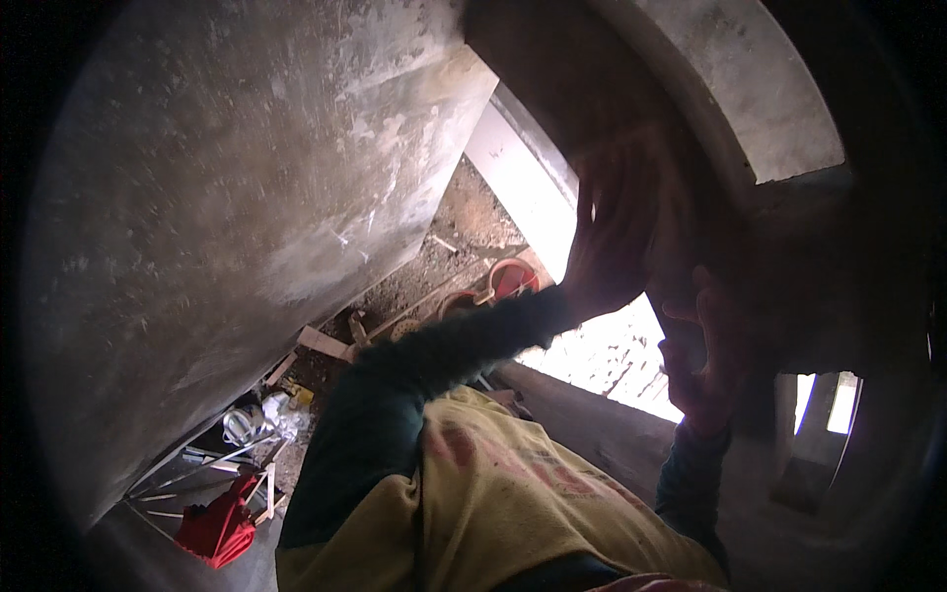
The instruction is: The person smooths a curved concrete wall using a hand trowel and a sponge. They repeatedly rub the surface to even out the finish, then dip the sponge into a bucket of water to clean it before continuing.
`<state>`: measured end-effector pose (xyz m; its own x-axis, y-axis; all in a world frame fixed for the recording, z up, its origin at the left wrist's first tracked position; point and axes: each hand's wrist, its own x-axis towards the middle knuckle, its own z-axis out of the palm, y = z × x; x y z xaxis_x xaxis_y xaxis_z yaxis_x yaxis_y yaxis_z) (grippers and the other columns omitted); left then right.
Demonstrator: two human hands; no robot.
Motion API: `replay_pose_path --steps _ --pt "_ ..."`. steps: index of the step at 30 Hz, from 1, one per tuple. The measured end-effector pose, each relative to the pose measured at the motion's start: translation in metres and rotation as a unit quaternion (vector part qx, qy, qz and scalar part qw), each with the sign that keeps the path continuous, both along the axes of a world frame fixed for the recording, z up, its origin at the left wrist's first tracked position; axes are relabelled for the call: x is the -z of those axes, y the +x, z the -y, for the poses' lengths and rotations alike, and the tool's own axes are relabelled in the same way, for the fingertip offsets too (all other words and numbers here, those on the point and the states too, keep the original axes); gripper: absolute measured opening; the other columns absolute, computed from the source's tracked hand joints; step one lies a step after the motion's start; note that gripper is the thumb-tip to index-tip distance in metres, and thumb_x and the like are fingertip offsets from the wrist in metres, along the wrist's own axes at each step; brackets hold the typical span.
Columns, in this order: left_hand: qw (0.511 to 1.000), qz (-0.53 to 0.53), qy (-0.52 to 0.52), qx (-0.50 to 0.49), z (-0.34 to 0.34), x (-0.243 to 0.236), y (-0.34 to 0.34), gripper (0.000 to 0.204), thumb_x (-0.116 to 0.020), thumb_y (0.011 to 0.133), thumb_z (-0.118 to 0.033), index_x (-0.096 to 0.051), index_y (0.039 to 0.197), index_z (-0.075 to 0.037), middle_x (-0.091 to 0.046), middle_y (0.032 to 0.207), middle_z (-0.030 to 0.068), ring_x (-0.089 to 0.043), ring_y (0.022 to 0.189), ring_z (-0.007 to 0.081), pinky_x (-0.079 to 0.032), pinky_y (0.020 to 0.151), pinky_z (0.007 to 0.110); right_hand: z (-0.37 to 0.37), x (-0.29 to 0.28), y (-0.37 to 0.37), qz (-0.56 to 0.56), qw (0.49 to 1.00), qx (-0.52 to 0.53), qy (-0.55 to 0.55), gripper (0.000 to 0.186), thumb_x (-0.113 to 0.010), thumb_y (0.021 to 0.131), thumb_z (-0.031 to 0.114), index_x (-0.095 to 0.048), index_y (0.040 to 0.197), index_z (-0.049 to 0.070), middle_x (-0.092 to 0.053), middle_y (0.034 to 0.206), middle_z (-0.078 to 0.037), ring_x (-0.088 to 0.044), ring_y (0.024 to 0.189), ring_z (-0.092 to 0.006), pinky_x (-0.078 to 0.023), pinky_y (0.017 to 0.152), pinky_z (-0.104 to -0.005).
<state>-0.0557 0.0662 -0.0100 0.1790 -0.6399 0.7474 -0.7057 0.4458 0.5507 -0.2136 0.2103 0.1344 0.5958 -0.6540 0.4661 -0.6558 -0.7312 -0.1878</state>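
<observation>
My left hand (617, 222) is raised near the dark concrete overhead (533, 69), its fingers stretched out and shadowed; whether it touches the surface is hard to tell. My right hand (695, 350), below it and to the right, is also raised in shadow with fingers apart and nothing visible in it. Both forearms are in dark green sleeves. A bright opening (602, 365) shows behind and between them.
A plastered wall (247, 178) fills the left. Below lie red buckets (513, 278), wooden offcuts (326, 343) on dirt, and a metal frame with red cloth (222, 523). A pale ledge (789, 118) curves at upper right; small openings (841, 403) sit at lower right.
</observation>
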Motion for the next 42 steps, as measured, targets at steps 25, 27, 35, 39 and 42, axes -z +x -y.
replay_pose_path --steps 25,27,35,39,42 --pt "0.994 0.037 -0.072 -0.075 0.048 -0.024 0.032 0.072 -0.065 0.093 -0.014 -0.035 0.156 0.003 -0.033 0.16 0.0278 -0.03 0.151 0.0398 -0.022 0.123 0.058 -0.033 0.014 -0.029 0.026 0.997 0.078 0.0 0.055 -0.065 0.1 0.02 -0.049 0.15 0.004 -0.058 0.145 -0.022 -0.058 0.131 -0.0304 -0.06 0.093 -0.0437" --pt "0.994 0.031 -0.078 -0.065 0.048 -0.022 0.029 0.073 -0.065 0.092 -0.013 -0.034 0.156 0.003 -0.033 0.16 0.028 -0.03 0.151 0.0398 -0.022 0.123 0.057 -0.036 0.015 -0.031 0.023 0.995 0.094 0.021 0.055 -0.064 0.1 0.019 -0.048 0.151 0.004 -0.059 0.145 -0.022 -0.06 0.129 -0.0295 -0.058 0.095 -0.0432" --pt "0.985 0.064 -0.117 -0.113 0.09 -0.022 0.066 0.078 -0.065 0.09 -0.01 -0.03 0.158 0.003 -0.031 0.16 0.0288 -0.029 0.151 0.0395 -0.022 0.124 0.053 -0.041 0.021 -0.034 0.096 0.986 0.099 0.095 0.061 -0.066 0.096 0.011 -0.047 0.153 0.003 -0.06 0.145 -0.02 -0.074 0.093 -0.0241 -0.054 0.101 -0.0432" --pt "0.985 -0.001 -0.162 -0.06 0.1 -0.008 0.068 0.081 -0.065 0.089 -0.008 -0.028 0.159 0.003 -0.03 0.16 0.0292 -0.029 0.15 0.0394 -0.023 0.124 0.051 -0.038 0.024 -0.034 0.06 0.988 0.073 0.121 0.065 -0.068 0.093 0.007 -0.045 0.154 0.004 -0.06 0.145 -0.019 -0.074 0.095 -0.0234 -0.057 0.094 -0.0412" --pt "0.978 0.041 -0.177 -0.102 0.11 -0.005 0.078 0.081 -0.064 0.088 -0.008 -0.028 0.16 0.002 -0.03 0.161 0.0296 -0.028 0.15 0.0408 -0.022 0.123 0.052 -0.034 0.026 -0.031 0.069 0.987 0.075 0.12 0.066 -0.069 0.092 0.006 -0.046 0.154 0.005 -0.061 0.145 -0.019 -0.074 0.094 -0.0232 -0.058 0.092 -0.0409"
